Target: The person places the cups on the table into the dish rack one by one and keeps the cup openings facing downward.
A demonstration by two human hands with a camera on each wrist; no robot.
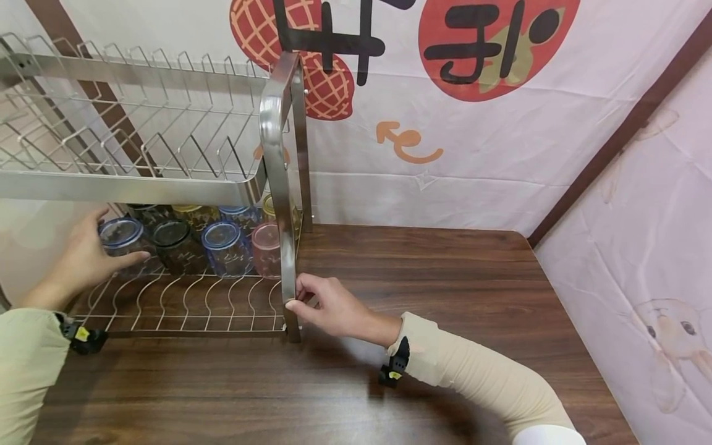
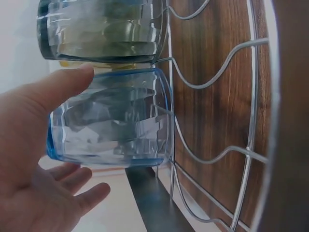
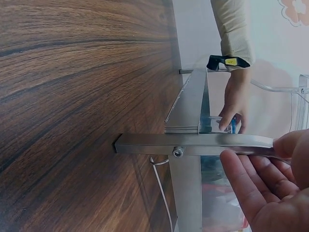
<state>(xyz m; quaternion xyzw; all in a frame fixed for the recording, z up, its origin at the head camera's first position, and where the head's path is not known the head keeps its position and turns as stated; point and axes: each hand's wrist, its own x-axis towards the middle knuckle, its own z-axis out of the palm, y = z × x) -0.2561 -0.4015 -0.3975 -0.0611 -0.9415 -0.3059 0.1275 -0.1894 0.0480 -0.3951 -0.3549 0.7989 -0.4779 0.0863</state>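
Note:
My left hand (image 1: pixel 91 256) is spread around a clear glass with a blue rim (image 1: pixel 121 232), which stands upside down at the left end of the rack's lower shelf. In the left wrist view, the thumb lies along one side of this blue-rimmed glass (image 2: pixel 111 121), while the other fingers extend loosely past its far side. At the right end of the metal dish rack (image 1: pixel 287 250), my right hand (image 1: pixel 334 306) pinches the front upright between thumb and fingers. The right wrist view shows the upright (image 3: pixel 203 142) between the thumb and fingertips.
More upturned glasses stand in two rows beside it: a dark one (image 1: pixel 172 247), a blue one (image 1: pixel 227 250), a pink one (image 1: pixel 267 250) and others behind. A wire plate tier (image 1: pixel 128 188) hangs above them. The rack stands on a wooden table (image 1: pixel 417 272) before a printed cloth wall (image 1: pixel 489 161).

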